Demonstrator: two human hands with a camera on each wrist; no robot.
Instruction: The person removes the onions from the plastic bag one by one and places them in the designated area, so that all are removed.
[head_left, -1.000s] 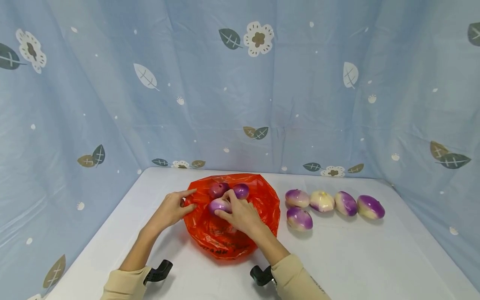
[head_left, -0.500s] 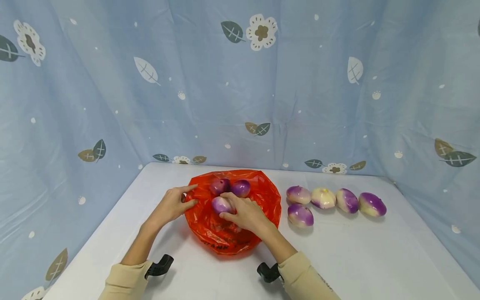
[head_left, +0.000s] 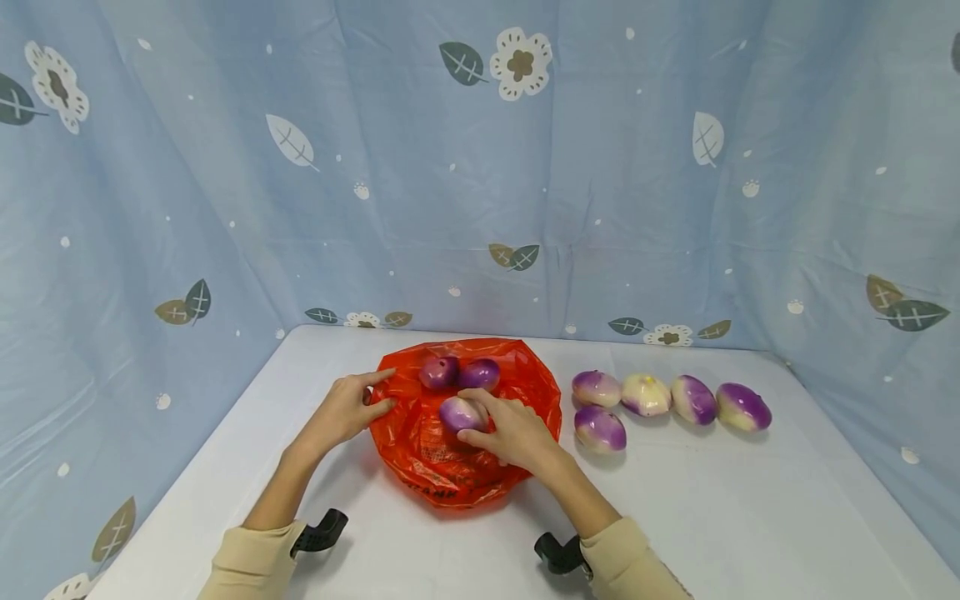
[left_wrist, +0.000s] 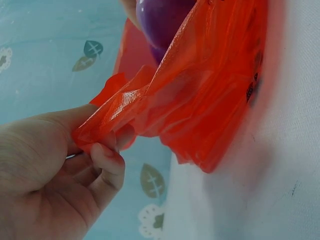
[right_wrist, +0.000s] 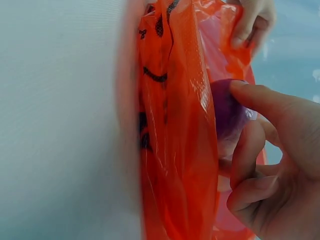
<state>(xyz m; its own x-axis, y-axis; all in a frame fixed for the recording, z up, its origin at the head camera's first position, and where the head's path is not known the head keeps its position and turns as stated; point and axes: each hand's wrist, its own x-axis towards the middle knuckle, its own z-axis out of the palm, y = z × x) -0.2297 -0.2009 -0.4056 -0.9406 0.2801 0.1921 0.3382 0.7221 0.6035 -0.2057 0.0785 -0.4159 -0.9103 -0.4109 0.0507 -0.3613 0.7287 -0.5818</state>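
Observation:
A red plastic bag (head_left: 442, 492) lies spread wide on the white table. My left hand (head_left: 340, 414) pinches its left rim; the left wrist view shows the film (left_wrist: 115, 112) between thumb and fingers. Over the middle of the bag, my right hand (head_left: 517, 432) grips a purple-and-white onion-like vegetable (head_left: 459, 414). In the right wrist view this vegetable (right_wrist: 227, 112) is held by thumb and fingers, its lower part hidden behind the bag's edge. Two purple ones, left (head_left: 438, 372) and right (head_left: 480, 374), rest side by side inside the bag's far part.
Several more purple-and-white vegetables stand on the table right of the bag: a row ending at the far right one (head_left: 743, 407), with another (head_left: 600, 429) in front of the row's left end. A blue patterned curtain (head_left: 420, 167) hangs behind the table (head_left: 720, 517).
The right hand has moved right with the held vegetable, away from the bag's left side. The left hand keeps its pinch on the rim. The head view has tilted slightly.

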